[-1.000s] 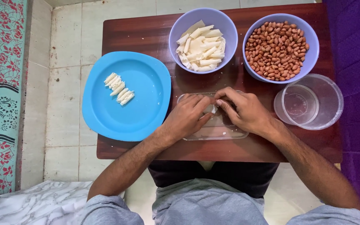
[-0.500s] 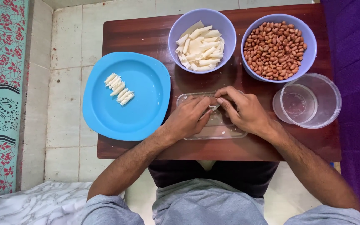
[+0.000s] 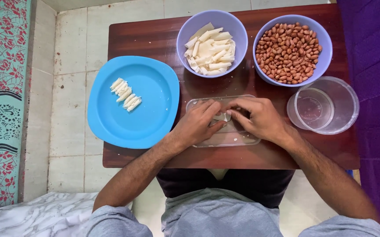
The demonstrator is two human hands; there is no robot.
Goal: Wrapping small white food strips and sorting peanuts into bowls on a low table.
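My left hand (image 3: 196,123) and my right hand (image 3: 260,117) meet over a clear rectangular tray (image 3: 225,139) on the brown wooden table (image 3: 155,39). Between their fingertips they pinch a small white piece of pastry (image 3: 223,116), most of it hidden by the fingers. To the left stands a blue plate (image 3: 150,123) with several white rolled pieces (image 3: 126,94) in a row. Behind the hands sits a lilac bowl (image 3: 238,30) of white pastry strips (image 3: 209,50), and to its right a lilac bowl of peanuts (image 3: 292,47).
A clear round container (image 3: 324,105) stands at the table's right. A purple cloth (image 3: 374,66) lies along the right side, a patterned mat (image 3: 1,87) along the left on the tiled floor. My knees in grey trousers (image 3: 216,219) sit below the table's near edge.
Both hands have stayed over the clear tray. The fingers have closed a little tighter over the white piece and lowered slightly toward the tray.
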